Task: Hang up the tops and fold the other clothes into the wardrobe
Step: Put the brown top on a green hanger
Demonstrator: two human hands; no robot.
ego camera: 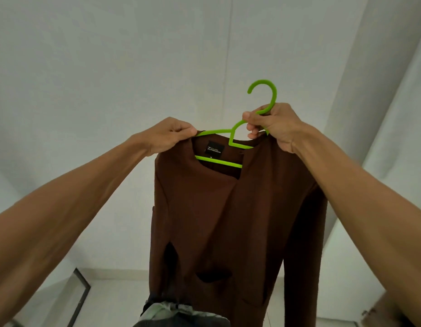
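A brown long-sleeved top (228, 220) hangs in front of me, held up at chest height on a bright green plastic hanger (263, 95). Its black neck label faces me. My left hand (171, 134) pinches the top's left shoulder together with the hanger's left arm. My right hand (273, 125) grips the hanger's neck just below the hook, at the top's right shoulder. The hanger's lower bar shows through the neck opening. The hook points up and left, touching nothing.
White walls fill the background, with a white panel edge (360, 114) running up at the right. A dark-framed pane (80, 296) leans low on the left. Grey and pale clothes (176, 315) lie heaped at the bottom, below the top. A brown surface (381, 310) shows at lower right.
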